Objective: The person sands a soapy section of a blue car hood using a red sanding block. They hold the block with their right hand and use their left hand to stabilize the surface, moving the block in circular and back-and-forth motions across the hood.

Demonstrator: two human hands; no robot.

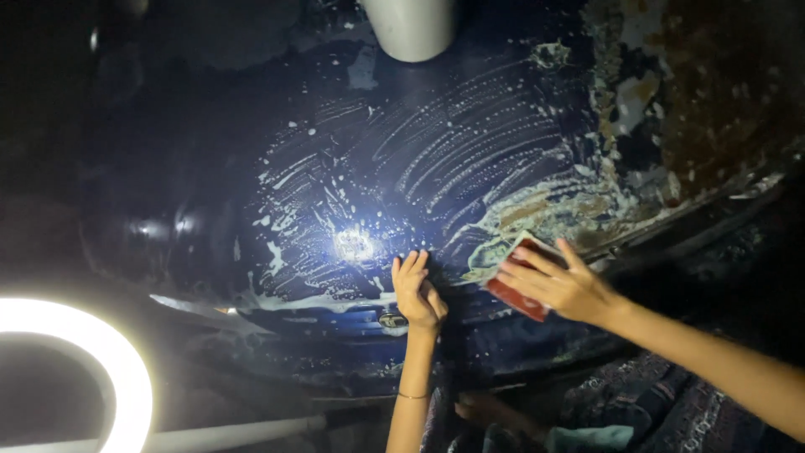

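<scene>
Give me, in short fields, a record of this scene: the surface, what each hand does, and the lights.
surface: dark blue panel, wet with white soapy streaks; paint peeled and rusty at upper right
left hand: flat on the panel, empty
right hand: presses a reddish-brown sanding block on the panel
container: white bucket at top
lights: ring lamp at lower left; bright glare on the panel

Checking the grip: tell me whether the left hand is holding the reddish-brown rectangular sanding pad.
No, the right hand presses the reddish-brown rectangular sanding pad on the wet dark-blue metal panel; the left hand rests flat, empty.
</scene>
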